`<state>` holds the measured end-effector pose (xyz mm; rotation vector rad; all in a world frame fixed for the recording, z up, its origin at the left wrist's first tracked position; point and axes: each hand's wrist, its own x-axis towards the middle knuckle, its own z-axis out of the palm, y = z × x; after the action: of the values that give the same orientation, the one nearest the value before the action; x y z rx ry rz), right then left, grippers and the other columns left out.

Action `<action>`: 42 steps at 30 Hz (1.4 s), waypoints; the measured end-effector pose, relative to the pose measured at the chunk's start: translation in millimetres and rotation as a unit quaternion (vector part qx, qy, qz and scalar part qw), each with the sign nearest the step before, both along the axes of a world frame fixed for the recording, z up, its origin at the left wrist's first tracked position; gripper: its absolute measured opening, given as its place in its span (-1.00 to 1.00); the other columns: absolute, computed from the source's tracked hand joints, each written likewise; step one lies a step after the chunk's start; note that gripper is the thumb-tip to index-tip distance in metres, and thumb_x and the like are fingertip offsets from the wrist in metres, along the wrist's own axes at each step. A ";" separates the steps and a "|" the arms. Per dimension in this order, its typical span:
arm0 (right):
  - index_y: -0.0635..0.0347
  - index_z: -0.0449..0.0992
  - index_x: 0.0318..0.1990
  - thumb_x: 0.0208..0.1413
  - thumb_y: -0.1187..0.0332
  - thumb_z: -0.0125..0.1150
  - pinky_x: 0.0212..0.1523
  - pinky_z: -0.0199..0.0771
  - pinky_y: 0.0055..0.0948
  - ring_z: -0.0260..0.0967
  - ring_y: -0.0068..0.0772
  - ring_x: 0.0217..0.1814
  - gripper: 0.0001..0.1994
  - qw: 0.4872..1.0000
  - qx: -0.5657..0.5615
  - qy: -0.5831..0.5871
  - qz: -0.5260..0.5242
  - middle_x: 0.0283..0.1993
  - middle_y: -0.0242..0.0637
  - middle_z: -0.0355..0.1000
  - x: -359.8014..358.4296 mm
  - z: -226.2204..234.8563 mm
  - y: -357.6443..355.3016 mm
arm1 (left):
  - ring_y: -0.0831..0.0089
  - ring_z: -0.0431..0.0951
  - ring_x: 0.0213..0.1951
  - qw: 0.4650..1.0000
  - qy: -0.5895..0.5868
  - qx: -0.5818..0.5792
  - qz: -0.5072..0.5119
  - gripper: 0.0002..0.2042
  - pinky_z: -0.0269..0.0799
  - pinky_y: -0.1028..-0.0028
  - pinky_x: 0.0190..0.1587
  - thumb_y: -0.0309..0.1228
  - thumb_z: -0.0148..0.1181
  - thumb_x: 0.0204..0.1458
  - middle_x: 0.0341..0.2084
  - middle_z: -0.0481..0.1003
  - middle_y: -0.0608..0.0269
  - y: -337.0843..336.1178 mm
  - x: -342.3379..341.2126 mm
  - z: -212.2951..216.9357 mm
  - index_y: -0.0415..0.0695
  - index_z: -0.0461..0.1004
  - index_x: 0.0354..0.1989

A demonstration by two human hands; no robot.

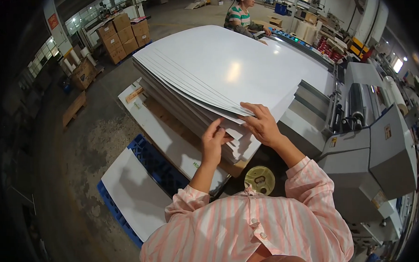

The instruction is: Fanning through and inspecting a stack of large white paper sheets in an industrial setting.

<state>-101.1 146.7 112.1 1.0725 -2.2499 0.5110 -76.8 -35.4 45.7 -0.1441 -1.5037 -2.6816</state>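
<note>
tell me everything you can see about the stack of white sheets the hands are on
The stack of white sheets is a tall pile of large, glossy, card-like boards with rounded far corners, lying flat on a pallet beside a grey machine. Its top sheets are fanned out, with their edges stepped along the left side. At the near corner, the left hand presses against the layered edges while the right hand rests on top, fingers lifting the upper sheets. Light glares off the top sheet.

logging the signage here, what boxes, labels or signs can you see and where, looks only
Cardboard boxes: brown, stacked on a pallet, far left.
Wall sign: small red-orange rectangle, upper left.
Warning label: yellow and white sticker, grey machine's near corner.
Second label: pale with orange patch, machine's side panel.
</note>
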 end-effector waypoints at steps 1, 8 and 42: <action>0.07 0.50 -0.23 -0.11 0.36 0.22 -0.07 0.23 -0.27 0.21 -0.17 0.03 -0.78 1.000 -0.008 -0.004 0.001 0.13 -0.23 0.23 0.1 0.3 -1.8 | 0.55 0.47 -0.36 1.000 -0.012 0.019 0.021 -0.72 0.54 0.51 -0.34 -0.57 -0.06 0.09 -0.33 0.43 0.27 0.3 1.1 1.0 -0.29 0.33 0.00; 0.07 0.51 -0.22 -0.08 0.38 0.20 -0.04 0.24 -0.26 0.20 -0.14 0.05 -0.79 1.000 -0.023 -0.006 0.008 0.15 -0.22 0.22 -1.6 3.5 -1.7 | 0.61 0.39 -0.44 0.993 0.001 0.029 0.115 -0.57 0.46 0.56 -0.42 -0.55 -0.03 0.09 -0.41 0.36 0.32 13.9 5.6 12.6 -0.14 0.15 0.17; 0.10 0.52 -0.22 -0.32 0.57 0.15 -0.20 0.41 -0.37 0.33 -0.25 -0.13 -0.64 0.997 0.070 0.026 0.034 0.09 -0.30 0.29 6.4 20.0 -18.9 | 0.56 0.47 -0.42 0.997 -0.009 0.048 0.054 -0.83 0.45 0.53 -0.34 -0.37 -0.02 0.14 -0.44 0.45 0.29 13.2 5.4 -5.8 -0.23 0.41 -0.29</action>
<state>-94.7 127.8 132.1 1.2220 -2.2357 0.3529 -71.4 -22.1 39.9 -0.0315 -1.3414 -2.6694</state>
